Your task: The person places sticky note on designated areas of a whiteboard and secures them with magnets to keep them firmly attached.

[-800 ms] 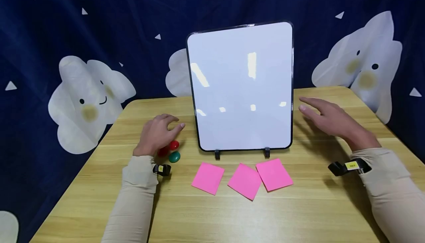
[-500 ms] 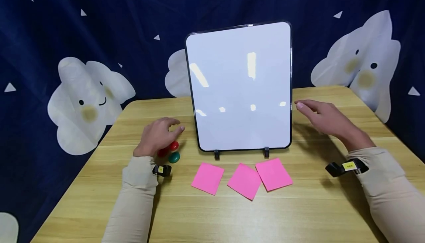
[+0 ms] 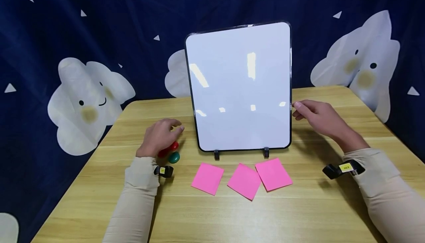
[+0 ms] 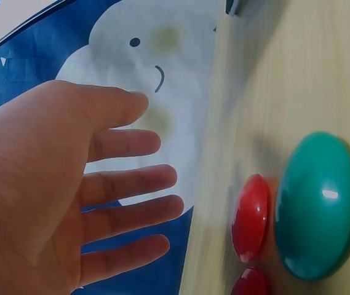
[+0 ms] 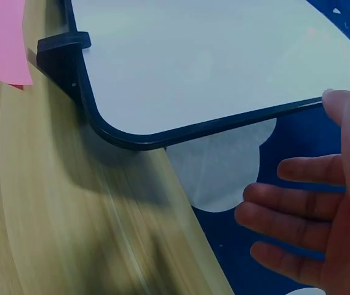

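The whiteboard [image 3: 239, 84], white with a thin black frame, stands upright on two small black feet [image 3: 266, 152]. Beside its right edge is my right hand [image 3: 320, 117]; the thumb tip meets the frame, and the other fingers are loosely bent apart from it, as the right wrist view shows. My left hand [image 3: 159, 138] hovers left of the board with relaxed fingers and nothing in them. Just below and right of that hand lie a glossy green button-like disc [image 3: 174, 157] and two red discs [image 4: 250, 218], one partly hidden by the hand in the head view.
Several pink sticky notes lie in front of the board: a left note [image 3: 208, 178], a middle note [image 3: 245, 181] and a right note [image 3: 273, 174]. The wooden table [image 3: 232, 221] ends at a dark blue curtain [image 3: 139, 10] with white clouds behind.
My right hand has moved left to the whiteboard's right edge, its fingers bending more. My left hand has shifted only slightly, down and to the right.
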### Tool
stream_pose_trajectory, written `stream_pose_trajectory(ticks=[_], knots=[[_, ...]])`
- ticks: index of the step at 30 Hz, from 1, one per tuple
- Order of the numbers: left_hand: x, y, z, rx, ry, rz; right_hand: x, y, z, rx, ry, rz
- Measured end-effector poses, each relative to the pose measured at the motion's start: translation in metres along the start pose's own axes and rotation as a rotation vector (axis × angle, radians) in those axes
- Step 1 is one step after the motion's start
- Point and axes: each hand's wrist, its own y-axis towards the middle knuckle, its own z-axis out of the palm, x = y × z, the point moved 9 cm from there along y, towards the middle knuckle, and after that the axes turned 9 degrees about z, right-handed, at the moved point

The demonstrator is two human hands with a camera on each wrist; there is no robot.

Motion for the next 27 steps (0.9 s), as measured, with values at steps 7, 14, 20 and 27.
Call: stream_pose_trajectory(ticks=[7, 14, 20, 27], knots=[[-0.0008, -0.0004, 0.001, -0.001, -0.006, 0.011, 0.0056, -0.0031, -0.0055, -0.065, 0.041, -0.045], [-0.0007, -0.0018, 0.0031, 0.006, -0.019, 0.0, 0.0081, -0.0029, -0.0044, -0.085, 0.11, -0.059], [-0.0024, -0.0006, 0.0047, 0.006, -0.015, 0.017, 0.0078, -0.0009, -0.0036, -0.096, 0.154, -0.065], [-0.0076, 0.0011, 0.0053, -0.002, -0.008, 0.045, 0.0104, -0.002, -0.0008, -0.084, 0.188, -0.074]])
